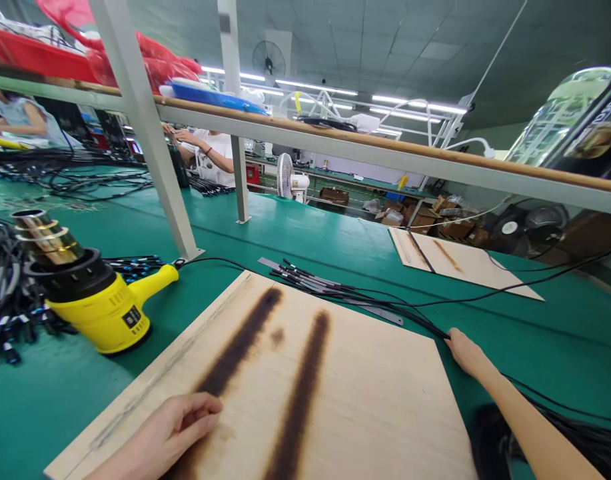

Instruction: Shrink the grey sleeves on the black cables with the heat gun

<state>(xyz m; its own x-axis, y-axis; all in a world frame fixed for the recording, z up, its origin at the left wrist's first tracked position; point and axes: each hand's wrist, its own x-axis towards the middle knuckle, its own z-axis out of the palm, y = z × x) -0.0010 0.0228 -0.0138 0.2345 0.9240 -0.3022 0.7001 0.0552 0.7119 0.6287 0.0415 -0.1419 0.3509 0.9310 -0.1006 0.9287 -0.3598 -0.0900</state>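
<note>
In the head view my left hand [178, 423] rests over the lower left of a pale wooden board [380, 387] with two dark scorched stripes. Its fingers are loosely curled, slightly apart from the thumb, and nothing shows between them. At the board's right corner my right hand [465, 353] is closed around a bundle of thin black cables [415, 317]. The cables' ends, with grey sleeves, lie fanned out beyond the board's far edge, over a steel ruler [388, 315]. To the left, a yellow heat gun [100, 310] stands with its metal nozzle pointing up.
Green matting [305, 227] covers the table. Metal posts [145, 127] carry a shelf [345, 140] above it. More cables [5, 287] lie at the left, and a second scorched board [465, 263] at the far right. Co-workers sit across the table, near a white fan [286, 177].
</note>
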